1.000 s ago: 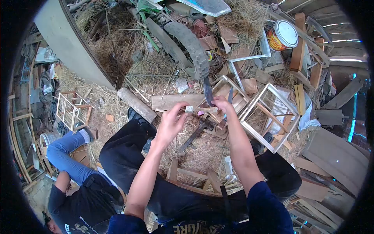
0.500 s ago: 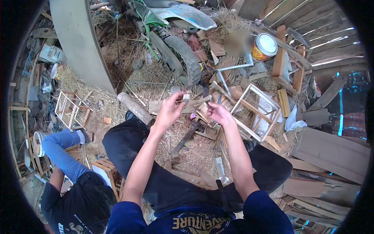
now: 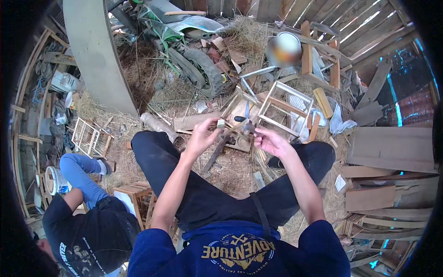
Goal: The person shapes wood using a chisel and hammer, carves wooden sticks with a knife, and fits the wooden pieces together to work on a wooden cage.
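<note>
My left hand (image 3: 201, 138) is raised in front of my lap, its thumb and fingers closed on a small pale wood piece (image 3: 221, 123). To the right, my right hand (image 3: 272, 142) grips a dark-handled tool (image 3: 249, 126) whose dark rounded end points left toward the wood piece. The two held things are apart, with a narrow gap between them. Below the hands lies a long dark metal tool (image 3: 215, 156) on the straw-covered ground. A wooden tray-like box (image 3: 240, 107) lies behind my right hand, with a blade on it.
A white-framed wooden cage (image 3: 285, 107) stands beyond my right hand. A motorcycle wheel (image 3: 205, 71) is farther ahead. A log (image 3: 159, 127) lies left of my hands. At the left sits another person (image 3: 94, 231), near a small cage (image 3: 90, 137). Boards (image 3: 392, 147) are stacked at the right.
The view has tilted up and shifted. My right hand has turned, and the tool's dark end now shows between my hands. My left hand still holds the wood piece.
</note>
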Demonstrator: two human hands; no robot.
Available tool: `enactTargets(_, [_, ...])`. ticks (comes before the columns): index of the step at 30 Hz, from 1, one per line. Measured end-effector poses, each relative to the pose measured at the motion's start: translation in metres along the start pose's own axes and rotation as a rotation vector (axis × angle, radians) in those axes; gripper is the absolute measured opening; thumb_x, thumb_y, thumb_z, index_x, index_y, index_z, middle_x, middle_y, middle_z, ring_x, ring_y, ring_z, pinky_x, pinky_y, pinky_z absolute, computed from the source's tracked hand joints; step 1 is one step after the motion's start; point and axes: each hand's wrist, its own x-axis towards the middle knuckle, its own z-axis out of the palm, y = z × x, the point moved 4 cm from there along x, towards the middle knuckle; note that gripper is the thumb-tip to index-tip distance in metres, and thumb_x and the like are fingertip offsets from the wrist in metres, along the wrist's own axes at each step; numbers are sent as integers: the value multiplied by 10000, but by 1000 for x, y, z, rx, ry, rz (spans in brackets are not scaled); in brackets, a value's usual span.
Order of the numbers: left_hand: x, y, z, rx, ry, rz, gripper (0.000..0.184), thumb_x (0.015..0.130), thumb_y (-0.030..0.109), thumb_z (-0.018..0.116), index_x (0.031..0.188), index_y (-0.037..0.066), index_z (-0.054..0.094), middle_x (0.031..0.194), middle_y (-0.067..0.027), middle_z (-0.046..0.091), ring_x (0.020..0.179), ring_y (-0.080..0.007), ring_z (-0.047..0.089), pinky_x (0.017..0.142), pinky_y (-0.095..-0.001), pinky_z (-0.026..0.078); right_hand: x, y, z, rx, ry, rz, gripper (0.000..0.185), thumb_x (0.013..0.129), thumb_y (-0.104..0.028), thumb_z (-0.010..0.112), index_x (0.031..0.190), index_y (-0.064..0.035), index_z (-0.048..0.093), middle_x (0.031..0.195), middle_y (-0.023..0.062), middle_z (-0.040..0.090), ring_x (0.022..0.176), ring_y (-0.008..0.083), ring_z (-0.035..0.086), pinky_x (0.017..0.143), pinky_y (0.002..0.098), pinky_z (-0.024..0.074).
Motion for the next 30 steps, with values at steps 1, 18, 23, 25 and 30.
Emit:
enactTargets(1, [-8, 2, 7, -4, -9, -11, 346, 846, 58, 691, 1180, 2, 616, 1091, -193, 696, 1058, -315, 674, 907, -371, 518, -5, 8, -8, 38, 17, 18, 69, 917, -83, 651, 896, -58, 590, 772, 17, 575, 632, 86, 486, 613, 270, 418])
enactTargets(18, [-35, -15, 57, 53, -31, 55, 345, 800, 50, 707, 1126, -15, 619, 1069, -172, 692, 1036, -282, 674, 894, -368, 519, -28, 34, -32, 198, 25, 21, 86, 911, -28, 628, 857, -5, 565, 801, 81, 574, 594, 102, 455, 588, 302, 403])
enactTargets(23, [-36, -30, 77, 18, -57, 73, 320, 794, 61, 699, 1092, -18, 614, 1034, -181, 677, 986, -325, 668, 887, -371, 515, -31, 40, -30, 140, 59, -38, 82, 915, -23, 622, 871, -2, 556, 801, 81, 567, 599, 98, 461, 572, 282, 394])
enactTargets(25, [-36, -30, 80, 8, -50, 71, 304, 795, 66, 701, 1071, -22, 611, 1020, -185, 673, 972, -329, 666, 868, -379, 515, -37, 44, -27, 126, 80, -89, 77, 918, -19, 612, 877, 1, 550, 795, 80, 560, 599, 97, 464, 567, 277, 393])
enactTargets(30, [-32, -39, 73, 4, -34, 46, 325, 807, 91, 713, 1103, -15, 630, 1042, -172, 693, 990, -286, 683, 888, -360, 518, -49, 47, -18, 122, 273, -265, 91, 933, -28, 591, 1017, 6, 581, 769, 61, 546, 583, 101, 468, 563, 283, 419])
